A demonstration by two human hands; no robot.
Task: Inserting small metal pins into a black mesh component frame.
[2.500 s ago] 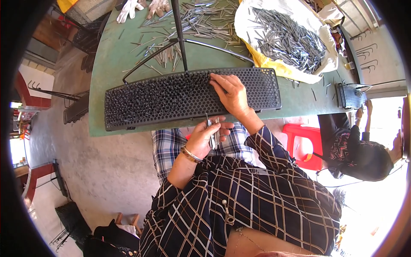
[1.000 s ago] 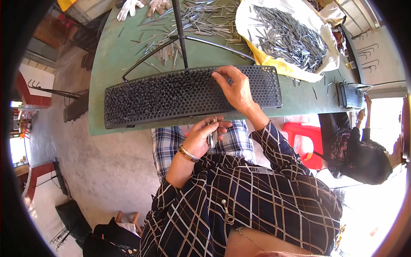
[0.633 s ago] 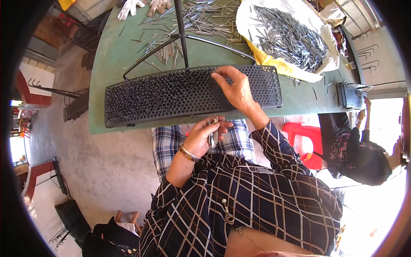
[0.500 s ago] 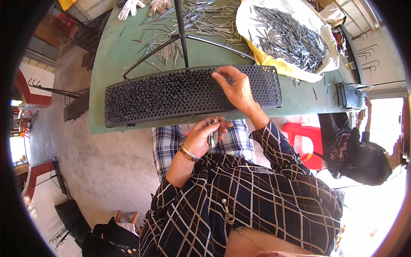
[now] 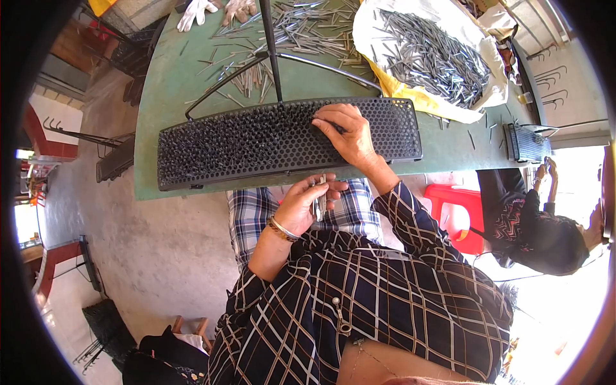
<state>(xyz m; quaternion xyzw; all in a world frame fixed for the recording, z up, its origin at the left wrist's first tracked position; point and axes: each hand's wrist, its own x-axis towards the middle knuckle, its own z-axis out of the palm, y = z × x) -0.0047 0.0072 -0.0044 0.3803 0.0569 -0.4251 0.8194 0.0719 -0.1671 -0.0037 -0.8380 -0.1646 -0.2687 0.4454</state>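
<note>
— Black perforated metal, that long panel across the front edge of my green table. How does it lie?

— Its long axis runs left to right in front of me, with the right end sitting a little farther from me than the left. The holes on its left and middle part are filled with thin metal pins standing up; the right part shows bare holes.

— And your right hand?

— My right hand lies flat on the panel towards its right part, fingers stretched out to the left and fingertips pressing on the surface. It grips nothing that I can make out; whether a pin sits under the fingertips I cannot tell.

— The left one?

— My left hand is below the table edge, over my checked lap, curled round a small bundle of pins. The bundle stands roughly upright in my grip, its tips pointing away from me towards the panel's near edge. A bangle sits on that wrist.

— What else is on the table?

— Loose pins scattered across the far side, a white and yellow sack heaped with more pins at the far right, and a pair of white gloves at the far edge. A dark rod runs from the far edge down to the panel. Another person sits to my right, beside a red stool.
</note>
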